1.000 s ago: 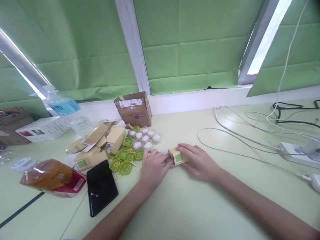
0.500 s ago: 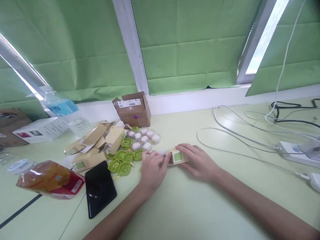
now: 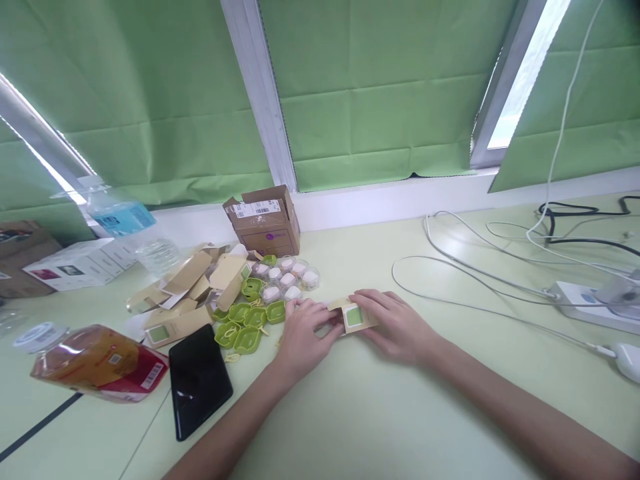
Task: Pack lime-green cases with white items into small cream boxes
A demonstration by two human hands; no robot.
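A small tan cardboard box (image 3: 356,316) with a green square on its face lies between my hands, its end flap standing open on the left. My right hand (image 3: 395,325) is wrapped round the box's right end. At the open end, my left hand (image 3: 306,332) has its fingers bent together; whatever they pinch there is hidden. Green plastic cases (image 3: 249,339) with yellow loops lie just left of my left hand. Behind them sit several clear round capsules (image 3: 289,280) with white and orange contents.
Opened tan cartons (image 3: 187,287) are piled on the left, with a black phone-like slab (image 3: 199,380) and a red-labelled bottle (image 3: 107,363) in front. A brown box (image 3: 267,223) stands by the wall. White cables (image 3: 480,267) run to a power strip (image 3: 590,307) on the right.
My left fingers have shifted slightly at the box's left end, and its flap now shows more openly. My right hand keeps its hold.
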